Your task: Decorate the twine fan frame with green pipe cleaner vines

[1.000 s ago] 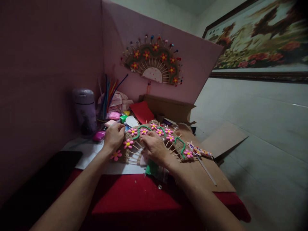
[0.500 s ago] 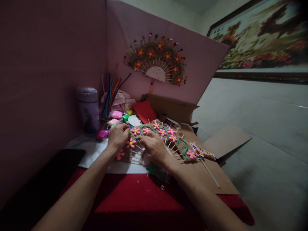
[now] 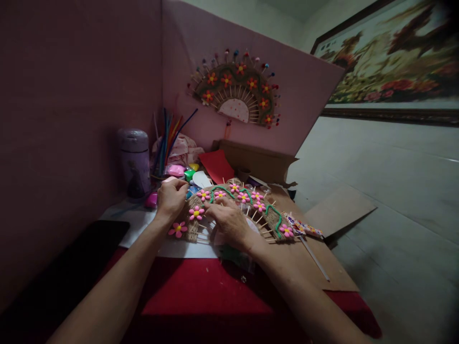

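Observation:
A fan-shaped craft piece (image 3: pixel 193 233), wound with brown twine over thin sticks, lies on the table with pink clay flowers on it. A green strip (image 3: pixel 274 210), which looks like clay, winds over its surface in wavy stretches. My right hand (image 3: pixel 232 223) rests over the fan's left middle, its fingertips closed together at the strip's left end. Just off the fan's upper left edge is my left hand (image 3: pixel 172 199), thumb and fingertips pinched together. Whatever they may hold is too small to make out.
Behind my left hand stand a purple flask (image 3: pixel 134 162) and several coloured pipe cleaners (image 3: pixel 167 143). Bagged clay (image 3: pixel 175 170) and red paper (image 3: pixel 217 165) lie behind the fan. A similar finished fan (image 3: pixel 234 107) hangs on the pink board. Cardboard (image 3: pixel 315 255) lies at right.
My left hand has drawn back a little to the left, away from the fan's edge. The right hand keeps its place on the fan. The whole view has shifted slightly.

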The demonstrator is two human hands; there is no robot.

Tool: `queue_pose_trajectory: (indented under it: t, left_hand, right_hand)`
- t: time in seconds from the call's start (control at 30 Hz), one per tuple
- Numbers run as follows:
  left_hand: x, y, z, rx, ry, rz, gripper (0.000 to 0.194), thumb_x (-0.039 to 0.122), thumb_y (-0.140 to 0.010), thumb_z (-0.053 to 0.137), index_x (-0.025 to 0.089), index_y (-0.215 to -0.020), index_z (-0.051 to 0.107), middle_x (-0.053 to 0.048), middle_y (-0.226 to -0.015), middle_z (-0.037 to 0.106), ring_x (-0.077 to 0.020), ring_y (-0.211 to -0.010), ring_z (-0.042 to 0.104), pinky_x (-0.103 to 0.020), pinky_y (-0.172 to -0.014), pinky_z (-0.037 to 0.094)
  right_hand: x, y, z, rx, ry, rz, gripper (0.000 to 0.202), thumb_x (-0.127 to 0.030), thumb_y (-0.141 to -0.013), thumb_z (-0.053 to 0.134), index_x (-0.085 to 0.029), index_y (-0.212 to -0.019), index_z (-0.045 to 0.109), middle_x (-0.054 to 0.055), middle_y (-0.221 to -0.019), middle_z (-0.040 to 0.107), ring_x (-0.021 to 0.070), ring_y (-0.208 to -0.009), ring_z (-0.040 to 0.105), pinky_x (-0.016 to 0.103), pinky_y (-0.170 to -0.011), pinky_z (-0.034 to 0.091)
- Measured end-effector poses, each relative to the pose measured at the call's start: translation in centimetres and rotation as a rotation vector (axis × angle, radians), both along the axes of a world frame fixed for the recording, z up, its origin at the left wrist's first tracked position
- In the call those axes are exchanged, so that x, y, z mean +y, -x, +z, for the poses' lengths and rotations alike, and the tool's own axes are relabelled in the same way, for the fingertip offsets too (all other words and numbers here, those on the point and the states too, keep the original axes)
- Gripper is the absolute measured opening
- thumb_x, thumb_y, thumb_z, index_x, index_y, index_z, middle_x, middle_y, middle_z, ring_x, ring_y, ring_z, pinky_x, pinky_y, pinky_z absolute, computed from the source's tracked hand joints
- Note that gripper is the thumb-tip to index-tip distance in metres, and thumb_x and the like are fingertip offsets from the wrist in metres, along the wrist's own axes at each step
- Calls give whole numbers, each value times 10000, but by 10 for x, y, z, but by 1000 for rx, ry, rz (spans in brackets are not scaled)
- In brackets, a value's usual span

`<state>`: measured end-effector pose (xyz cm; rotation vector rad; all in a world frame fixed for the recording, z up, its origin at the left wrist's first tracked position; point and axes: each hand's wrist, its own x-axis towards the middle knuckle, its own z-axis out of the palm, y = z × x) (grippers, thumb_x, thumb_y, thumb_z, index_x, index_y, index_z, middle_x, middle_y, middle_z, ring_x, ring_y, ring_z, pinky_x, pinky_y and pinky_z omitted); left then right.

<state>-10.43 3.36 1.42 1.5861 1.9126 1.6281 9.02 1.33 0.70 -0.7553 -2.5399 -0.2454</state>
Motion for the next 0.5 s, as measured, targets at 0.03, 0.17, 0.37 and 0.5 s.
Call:
queue_pose_trajectory:
  t: [0.03, 0.17, 0.37, 0.5]
  left_hand:
    - [0, 0, 0, -1, 2, -4, 221, 269, -701, 507, 168, -731, 701, -41, -691, 687, -167, -662, 605, -243, -600, 393]
    - [-1, -1, 1, 0, 8, -6, 219, 269, -693, 510, 165, -722, 701, -43, -689, 688, -168, -660, 603, -247, -608, 397]
    - [0, -1, 1, 12, 29, -14, 235, 264, -700, 503, 168, -754, 712, -47, -733, 703, -172, -690, 607, -250, -636, 409]
    - [-2, -3, 2, 26, 46, -28, 233, 261, -708, 506, 170, -763, 714, -54, -780, 714, -175, -735, 615, -250, -672, 420]
  right_hand:
    - [0, 0, -1, 2, 7, 5, 166, -162, -799, 547, -186, -955, 599, 61, -973, 671, 230, -960, 473, 357, -881, 366]
    - [2, 2, -4, -9, 36, 24, 300, -135, -754, 564, -186, -1049, 593, 59, -996, 667, 224, -944, 472, 359, -879, 366]
    - [3, -1, -1, 87, 61, 30, 187, -139, -779, 563, -187, -951, 618, 59, -971, 674, 214, -920, 480, 349, -857, 387]
    - [2, -3, 2, 169, 93, -25, 144, -128, -842, 512, -199, -891, 628, 49, -883, 670, 202, -897, 488, 328, -822, 398]
